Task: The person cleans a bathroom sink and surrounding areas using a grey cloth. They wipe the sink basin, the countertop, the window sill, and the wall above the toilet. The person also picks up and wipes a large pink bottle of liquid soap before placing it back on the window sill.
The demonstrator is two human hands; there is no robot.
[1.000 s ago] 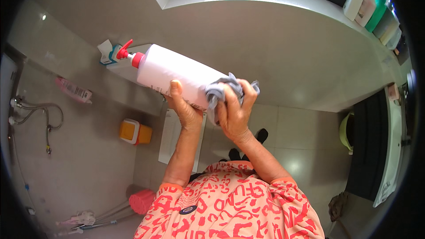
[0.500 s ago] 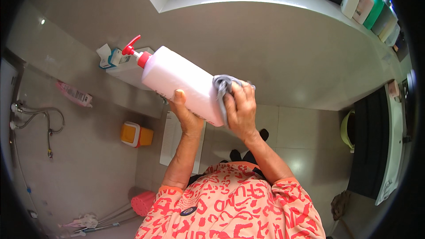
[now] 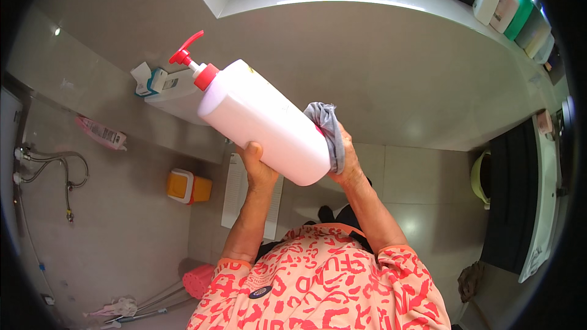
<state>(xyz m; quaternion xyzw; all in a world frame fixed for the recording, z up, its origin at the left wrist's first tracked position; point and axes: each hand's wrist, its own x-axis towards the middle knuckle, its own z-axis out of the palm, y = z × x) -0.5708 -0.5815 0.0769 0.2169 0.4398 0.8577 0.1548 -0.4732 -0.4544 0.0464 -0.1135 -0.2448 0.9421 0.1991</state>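
Note:
A large pale-pink pump bottle (image 3: 263, 122) with a red pump top is held tilted in front of me, its pump toward the upper left and its base toward the lower right. My left hand (image 3: 259, 168) grips the bottle's near side, thumb on its surface; the other fingers are hidden behind it. Against the far right side, by the base, a grey cloth (image 3: 330, 131) is pressed by my right hand (image 3: 350, 159). Most of the right fingers are out of sight behind the cloth and bottle.
Several bottles (image 3: 520, 12) line the window ledge at upper right. A tissue box (image 3: 150, 80) lies on a white cistern at left. An orange-and-white bin (image 3: 188, 186) stands below it, and hoses (image 3: 61, 159) hang on the left wall. A dark cabinet (image 3: 510, 195) is at right.
The bottle has rolled about its length and shifted slightly right and toward me. My right hand with the cloth has moved from the bottle's facing surface round to its far right side.

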